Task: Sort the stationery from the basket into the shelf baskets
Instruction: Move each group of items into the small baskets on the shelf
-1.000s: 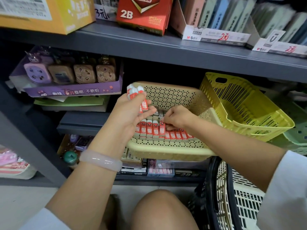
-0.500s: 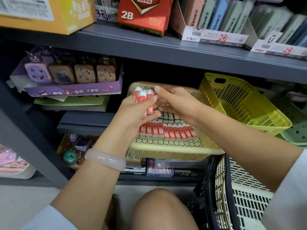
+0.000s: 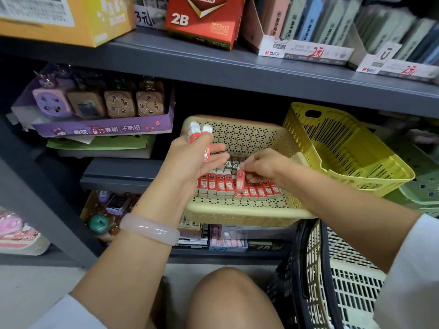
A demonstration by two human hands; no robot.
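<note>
Right hand (image 3: 260,166) down in the beige basket (image 3: 247,213) on the shelf, fingers pinching one red eraser (image 3: 240,182) upright, just touching the packed row (image 3: 237,188). Left hand (image 3: 190,162) above the basket's left side, fingers wrapped round a couple more erasers (image 3: 198,136) (white ends up). Yellow basket (image 3: 344,148) tilted just beside

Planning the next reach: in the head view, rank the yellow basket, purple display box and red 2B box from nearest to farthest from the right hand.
From the right hand:
1. Yellow basket, just to its right on the same shelf.
2. Purple display box, to the left, beyond the left hand.
3. Red 2B box, up on the shelf above.
</note>
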